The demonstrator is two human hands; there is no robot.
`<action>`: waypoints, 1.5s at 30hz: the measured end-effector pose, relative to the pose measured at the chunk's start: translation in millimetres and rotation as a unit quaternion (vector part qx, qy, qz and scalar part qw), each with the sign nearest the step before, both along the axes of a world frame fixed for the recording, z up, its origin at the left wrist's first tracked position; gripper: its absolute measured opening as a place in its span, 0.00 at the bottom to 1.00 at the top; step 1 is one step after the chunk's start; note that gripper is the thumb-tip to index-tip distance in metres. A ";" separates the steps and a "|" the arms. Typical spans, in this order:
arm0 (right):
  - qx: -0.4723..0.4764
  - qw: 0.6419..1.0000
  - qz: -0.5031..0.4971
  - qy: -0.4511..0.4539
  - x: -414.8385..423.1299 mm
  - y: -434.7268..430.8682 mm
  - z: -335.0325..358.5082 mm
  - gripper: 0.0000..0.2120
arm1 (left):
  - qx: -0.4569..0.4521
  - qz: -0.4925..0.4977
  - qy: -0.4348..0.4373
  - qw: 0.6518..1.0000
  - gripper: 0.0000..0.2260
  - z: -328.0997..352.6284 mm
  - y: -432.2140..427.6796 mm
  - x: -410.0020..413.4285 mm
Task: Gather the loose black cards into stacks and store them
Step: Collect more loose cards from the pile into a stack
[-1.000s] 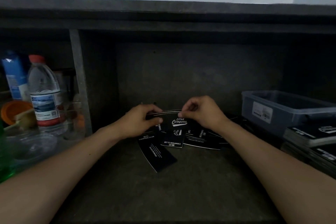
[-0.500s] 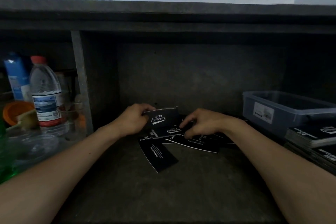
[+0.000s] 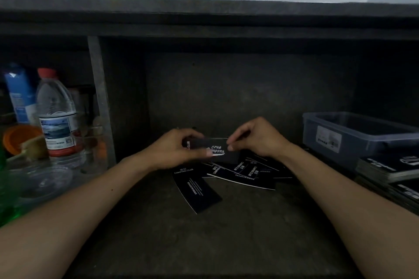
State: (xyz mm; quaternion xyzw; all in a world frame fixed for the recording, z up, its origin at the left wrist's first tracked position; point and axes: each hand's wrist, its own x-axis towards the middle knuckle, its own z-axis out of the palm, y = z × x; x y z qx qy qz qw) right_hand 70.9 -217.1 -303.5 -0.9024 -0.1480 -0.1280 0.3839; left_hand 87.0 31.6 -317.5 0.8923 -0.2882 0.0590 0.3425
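The left hand [image 3: 169, 150] and the right hand [image 3: 258, 138] each pinched one end of a small bunch of black cards [image 3: 215, 148]. Fingers and thumbs of both hands were closed tight on it. They held the bunch just above the shelf [image 3: 204, 238], near the back edge and about the middle.

More loose cards [image 3: 246, 176] lay spread out, one over another, on the shelf right under the hands. One card [image 3: 197, 190] lay more on its own, closer to the front edge. A clear bin [image 3: 353, 136] sat toward the right side, with finished stacks [image 3: 385, 165] beside it at the right edge.

The cards looked thin, light and a bit bendy, with smooth faces, so they would likely slide over each other easily. A flat card looked hard to lift from the top. Slipping a fingertip under an edge or corner would probably work best. The bunch seemed best held by its ends, squeezed gently so it would not fan out or bend.
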 end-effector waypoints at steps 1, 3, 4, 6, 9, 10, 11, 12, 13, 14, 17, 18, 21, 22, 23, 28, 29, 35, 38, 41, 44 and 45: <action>0.022 1.000 0.000 -0.023 1.9 3.4 -2.4 0.09 | 0.012 -0.003 -0.027 1.000 0.18 -2.3 1.2 1.8; 0.055 0.996 -0.024 -0.060 6.4 7.3 -5.2 0.09 | 0.011 0.014 -0.059 0.998 0.17 -6.4 4.9 9.4; 0.054 0.995 -0.050 -0.072 8.3 6.8 -5.7 0.10 | -0.003 0.030 -0.064 0.997 0.17 -6.0 6.7 11.8; -0.024 0.994 -0.097 -0.039 10.4 1.4 -6.2 0.14 | -0.032 0.063 -0.051 0.996 0.17 -4.7 10.5 17.9; -0.166 0.977 -0.096 0.088 4.9 -0.2 -11.1 0.20 | -0.010 0.090 -0.022 0.996 0.19 -7.7 14.8 25.5; -0.159 0.977 -0.092 0.105 4.5 0.2 -11.3 0.20 | -0.007 0.091 -0.025 0.996 0.20 -9.5 15.1 27.6; -0.142 0.979 -0.094 0.109 4.2 0.3 -10.0 0.19 | -0.014 0.093 -0.029 0.995 0.20 -10.4 14.2 28.6; -0.123 0.981 -0.097 0.110 3.5 0.3 -7.9 0.19 | -0.027 0.096 -0.033 0.994 0.21 -9.8 12.6 27.8; -0.102 0.983 -0.102 0.114 2.5 -0.1 -5.3 0.18 | -0.044 0.102 -0.037 0.993 0.21 -8.8 11.6 27.0; -0.078 0.984 -0.109 0.121 1.3 -1.2 -2.2 0.17 | -0.063 0.109 -0.038 0.991 0.22 -6.7 10.8 26.1; 0.018 0.975 -0.132 0.178 -3.7 -7.2 6.5 0.14 | -0.093 0.124 -0.036 0.987 0.23 -4.2 11.5 27.9; 0.051 0.967 -0.141 0.206 -3.7 -10.5 8.2 0.13 | -0.091 0.121 -0.036 0.988 0.23 -4.9 11.6 28.0; 0.077 0.948 -0.174 0.254 -2.1 -19.1 12.0 0.15 | -0.078 0.107 -0.038 0.990 0.22 -8.0 8.8 26.5; 0.079 0.947 -0.183 0.250 -0.4 -21.7 12.0 0.16 | -0.072 0.103 -0.037 0.991 0.22 -8.7 8.1 26.4; 0.088 0.948 -0.189 0.239 -0.8 -22.3 12.4 0.14 | -0.065 0.098 -0.034 0.992 0.22 -9.5 7.6 26.9; 0.166 0.961 -0.183 0.122 -4.1 -23.4 17.9 0.10 | -0.036 0.059 -0.026 0.997 0.20 -12.4 8.7 27.6; 0.199 0.958 -0.182 0.095 -3.3 -24.7 19.4 0.11 | -0.035 0.054 -0.029 0.997 0.20 -12.2 8.6 27.0; 0.256 0.954 -0.152 -0.045 0.3 -29.2 24.2 0.25 | 0.004 0.040 -0.053 0.998 0.22 -13.0 10.6 25.3; 0.258 0.954 -0.135 -0.066 1.4 -26.0 24.6 0.19 | 0.016 0.048 -0.052 0.997 0.24 -12.9 12.2 26.5; 0.294 0.944 -0.090 -0.119 -3.9 -15.8 27.2 0.08 | 0.015 0.035 -0.049 0.998 0.24 -14.3 13.2 27.2; 0.235 0.959 -0.013 -0.160 -6.6 -8.2 21.9 0.03 | 0.003 0.026 -0.045 0.999 0.22 -13.6 11.2 24.6; 0.183 0.971 0.005 -0.152 -5.8 -6.8 17.5 0.04 | -0.002 0.024 -0.043 0.999 0.21 -13.3 10.6 23.7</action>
